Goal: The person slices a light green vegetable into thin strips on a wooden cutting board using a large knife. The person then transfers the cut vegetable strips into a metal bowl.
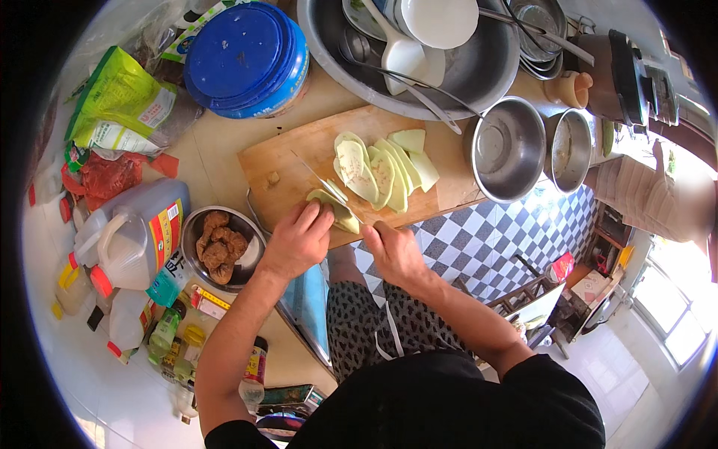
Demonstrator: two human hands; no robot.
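On a wooden cutting board, my left hand presses a pale green piece of vegetable, which looks like eggplant. My right hand grips the handle of a kitchen knife at the board's near edge. The blade runs away to the upper left along the piece, and a thin sliver lies against its far side. Farther right on the board, several flat oval slices overlap in a fanned pile, some showing seeds. My fingers hide part of the held piece.
Left of the board stands a steel bowl of brown food chunks, near large plastic jugs. Behind are a blue-lidded tub and a large metal basin of dishes. Steel bowls stand right. A person is at far right.
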